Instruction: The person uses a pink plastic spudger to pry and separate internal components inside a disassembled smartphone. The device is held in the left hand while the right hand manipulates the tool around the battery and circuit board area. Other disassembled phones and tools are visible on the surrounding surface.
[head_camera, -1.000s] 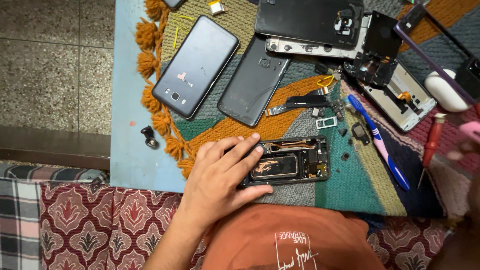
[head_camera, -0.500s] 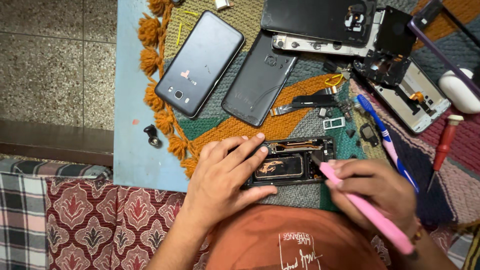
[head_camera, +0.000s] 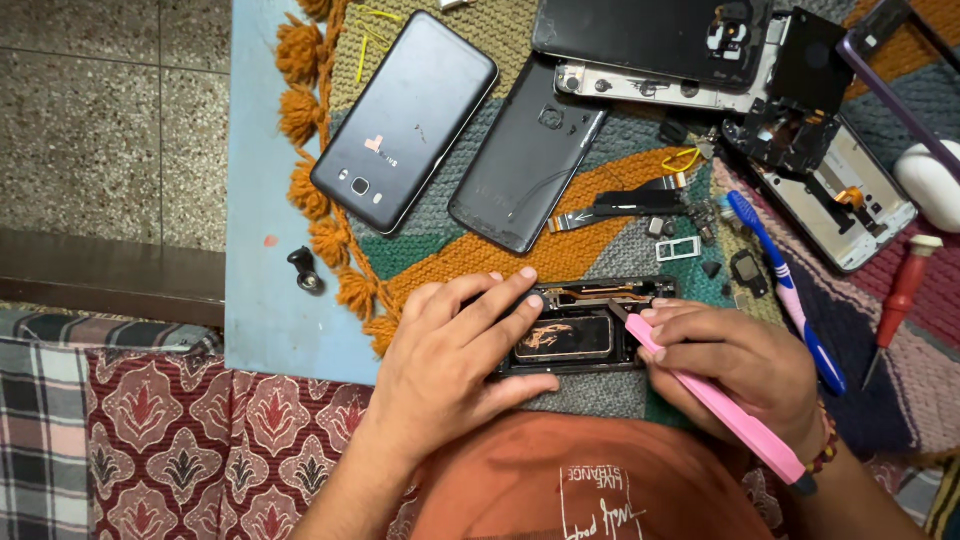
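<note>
An opened phone body (head_camera: 585, 325) with its insides bare lies at the near edge of a knitted mat. My left hand (head_camera: 450, 355) presses down on its left part, fingers spread over the frame. My right hand (head_camera: 735, 365) grips a pink pry tool (head_camera: 720, 405); the tool's thin tip touches the upper right area of the opened phone. The pink handle runs back toward my wrist.
On the mat (head_camera: 600, 250) lie a dark phone back (head_camera: 405, 120), a black rear cover (head_camera: 525, 160), a flex cable (head_camera: 625, 205), a blue toothbrush (head_camera: 785, 290), a red screwdriver (head_camera: 900, 300) and further phone frames (head_camera: 830, 180). A small black part (head_camera: 305, 270) sits on the blue tabletop.
My right hand came in from the right with the pink tool and set its tip onto the opened phone. My left hand stayed on the phone.
</note>
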